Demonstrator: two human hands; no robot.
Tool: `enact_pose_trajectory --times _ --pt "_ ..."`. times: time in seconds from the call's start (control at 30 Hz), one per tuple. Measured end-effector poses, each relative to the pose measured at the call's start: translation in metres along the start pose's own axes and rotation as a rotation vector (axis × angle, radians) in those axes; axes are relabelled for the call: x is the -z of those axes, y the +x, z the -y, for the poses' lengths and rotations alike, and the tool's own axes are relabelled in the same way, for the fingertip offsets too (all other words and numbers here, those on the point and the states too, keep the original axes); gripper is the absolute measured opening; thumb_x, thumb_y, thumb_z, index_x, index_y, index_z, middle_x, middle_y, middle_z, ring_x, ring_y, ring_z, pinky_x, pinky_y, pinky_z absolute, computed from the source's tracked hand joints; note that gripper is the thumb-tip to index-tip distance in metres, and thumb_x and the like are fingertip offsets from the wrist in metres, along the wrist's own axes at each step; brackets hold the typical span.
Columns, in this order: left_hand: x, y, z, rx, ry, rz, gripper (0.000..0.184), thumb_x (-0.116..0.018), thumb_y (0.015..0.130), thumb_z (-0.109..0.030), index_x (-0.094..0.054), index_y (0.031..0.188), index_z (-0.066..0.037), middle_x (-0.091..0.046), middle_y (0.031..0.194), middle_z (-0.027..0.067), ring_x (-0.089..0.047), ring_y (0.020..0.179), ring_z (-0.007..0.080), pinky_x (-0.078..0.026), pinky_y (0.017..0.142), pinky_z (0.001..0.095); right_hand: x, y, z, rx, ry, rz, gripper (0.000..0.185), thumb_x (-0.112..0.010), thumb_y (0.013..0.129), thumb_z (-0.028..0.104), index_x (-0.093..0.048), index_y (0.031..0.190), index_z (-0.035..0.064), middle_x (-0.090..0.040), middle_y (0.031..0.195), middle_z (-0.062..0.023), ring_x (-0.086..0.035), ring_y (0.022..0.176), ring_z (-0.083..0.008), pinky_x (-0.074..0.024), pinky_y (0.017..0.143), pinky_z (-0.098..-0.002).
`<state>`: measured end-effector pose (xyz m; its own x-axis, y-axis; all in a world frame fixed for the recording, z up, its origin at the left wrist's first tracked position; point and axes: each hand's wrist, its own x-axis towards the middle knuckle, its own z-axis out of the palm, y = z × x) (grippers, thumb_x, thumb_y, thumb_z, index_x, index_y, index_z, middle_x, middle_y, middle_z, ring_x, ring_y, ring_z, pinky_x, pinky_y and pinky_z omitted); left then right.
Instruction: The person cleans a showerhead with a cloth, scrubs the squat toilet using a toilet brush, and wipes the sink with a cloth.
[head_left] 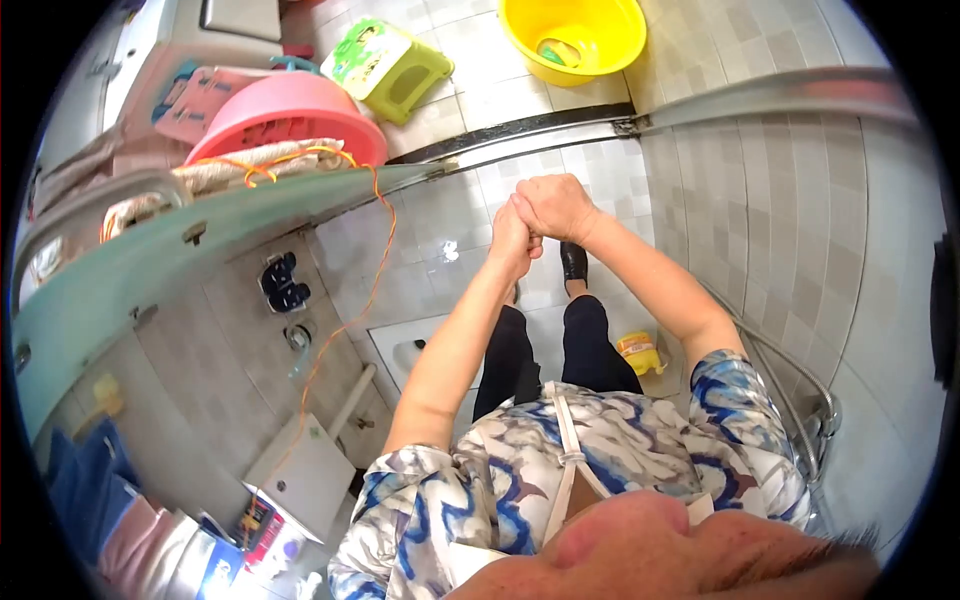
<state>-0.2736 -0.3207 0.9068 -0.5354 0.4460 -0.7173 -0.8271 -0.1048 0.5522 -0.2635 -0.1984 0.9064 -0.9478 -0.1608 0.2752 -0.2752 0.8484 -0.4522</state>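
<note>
Both hands meet in front of my body, above the tiled floor (600, 185). My right hand (558, 207) is closed over the fingers of my left hand (510, 240). The left fingers are curled in, and anything between the palms is hidden. Below the hands a dark shoe (573, 262) shows on one foot. An orange cord (372, 290) hangs to the left of my left forearm, apart from it.
A glass door (230, 215) stands at left, with a pink basin (290, 105) beyond it. A green stool (390, 70) and a yellow basin (610, 40) sit past the threshold. Near my feet are a yellow package (640, 352) and a squat toilet (385, 345). A shower hose (790, 370) hangs at right.
</note>
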Motion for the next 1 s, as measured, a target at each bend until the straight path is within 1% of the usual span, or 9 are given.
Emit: enact_pose_trajectory --times 0.07,0.17,0.33,0.4,0.53,0.63,0.7,0.8,1.0 --pt "0.015 0.015 0.017 -0.091 0.002 -0.096 0.039 -0.032 0.095 -0.040 -0.047 0.076 -0.009 -0.040 0.051 0.0007 -0.036 0.043 0.0130 -0.030 0.038 0.0286 -0.009 0.004 0.005 -0.027 0.020 0.021 0.024 -0.051 0.083 0.026 -0.055 0.068 0.0074 -0.058 0.059 -0.0106 -0.058 0.052 -0.0299 -0.0468 0.048 -0.0401" --pt "0.041 0.023 0.028 -0.790 0.740 -0.409 0.037 -0.036 0.092 -0.027 -0.052 0.070 -0.001 -0.055 0.068 0.0264 -0.051 0.053 0.0413 -0.043 0.049 0.0450 -0.022 0.007 0.017 -0.087 0.079 0.105 0.028 -0.048 0.084 0.025 -0.056 0.065 0.0060 -0.058 0.056 -0.0122 -0.058 0.050 -0.0306 -0.0464 0.046 -0.0403" --pt "0.064 -0.011 0.014 -0.887 1.252 -0.593 0.031 -0.039 0.091 -0.021 -0.053 0.068 -0.005 -0.058 0.065 0.0182 -0.054 0.056 0.0399 -0.045 0.051 0.0455 -0.067 0.007 0.026 -0.007 0.162 0.175 0.038 -0.041 0.088 0.026 -0.057 0.063 0.0027 -0.057 0.058 -0.0189 -0.056 0.049 -0.0333 -0.0446 0.044 -0.0401" --pt "0.072 -0.033 0.006 -0.891 1.400 -0.610 0.029 -0.039 0.090 -0.020 -0.053 0.069 -0.005 -0.059 0.068 0.0158 -0.055 0.054 0.0373 -0.046 0.050 0.0438 -0.079 0.008 0.041 -0.369 0.751 0.228 0.040 -0.040 0.092 0.029 -0.057 0.069 0.0009 -0.053 0.052 -0.0170 -0.053 0.044 -0.0284 -0.0407 0.041 -0.0357" --pt "0.101 -0.066 -0.004 -0.973 1.637 -0.668 0.030 -0.041 0.091 -0.023 -0.052 0.074 -0.002 -0.058 0.067 0.0169 -0.055 0.054 0.0352 -0.046 0.049 0.0399 -0.063 0.019 0.073 -0.807 1.187 0.544 0.031 -0.046 0.091 0.030 -0.056 0.078 0.0033 -0.050 0.057 -0.0058 -0.049 0.049 -0.0143 -0.0385 0.043 -0.0274" --pt "0.135 -0.095 0.001 -1.071 1.153 -0.756 0.022 -0.048 0.090 -0.022 -0.054 0.084 -0.001 -0.060 0.068 0.0122 -0.060 0.058 0.0252 -0.046 0.048 0.0330 -0.056 0.025 0.109 -0.705 1.280 0.644 0.020 -0.051 0.087 0.021 -0.056 0.093 0.0030 -0.058 0.080 -0.0046 -0.053 0.061 -0.0106 -0.0415 0.048 -0.0243" --pt "0.149 -0.115 0.011 -0.560 0.454 -0.506 0.019 -0.054 0.087 -0.014 -0.054 0.101 -0.003 -0.062 0.083 0.0098 -0.063 0.066 0.0157 -0.050 0.052 0.0284 -0.058 0.023 0.130 -0.620 1.235 0.654 0.020 -0.052 0.085 0.017 -0.055 0.099 0.0020 -0.058 0.085 -0.0056 -0.054 0.064 -0.0110 -0.0429 0.051 -0.0242" --pt "0.177 -0.146 0.024 -0.493 -0.162 -0.383 0.028 -0.051 0.088 -0.009 -0.050 0.115 -0.003 -0.060 0.092 0.0088 -0.062 0.068 0.0155 -0.052 0.054 0.0267 -0.076 0.024 0.161 -0.531 1.188 0.603 0.030 -0.053 0.079 0.006 -0.054 0.109 0.0000 -0.059 0.090 -0.0072 -0.056 0.071 -0.0120 -0.0465 0.059 -0.0247" --pt "0.212 -0.194 0.034 -0.401 -0.185 -0.175 0.044 -0.051 0.089 -0.014 -0.036 0.130 -0.007 -0.056 0.107 0.0080 -0.058 0.093 0.0190 -0.050 0.075 0.0318 -0.082 0.000 0.209 -0.484 1.170 0.357 0.031 -0.057 0.077 0.010 -0.057 0.106 -0.0013 -0.060 0.087 -0.0074 -0.057 0.075 -0.0124 -0.0483 0.062 -0.0260"
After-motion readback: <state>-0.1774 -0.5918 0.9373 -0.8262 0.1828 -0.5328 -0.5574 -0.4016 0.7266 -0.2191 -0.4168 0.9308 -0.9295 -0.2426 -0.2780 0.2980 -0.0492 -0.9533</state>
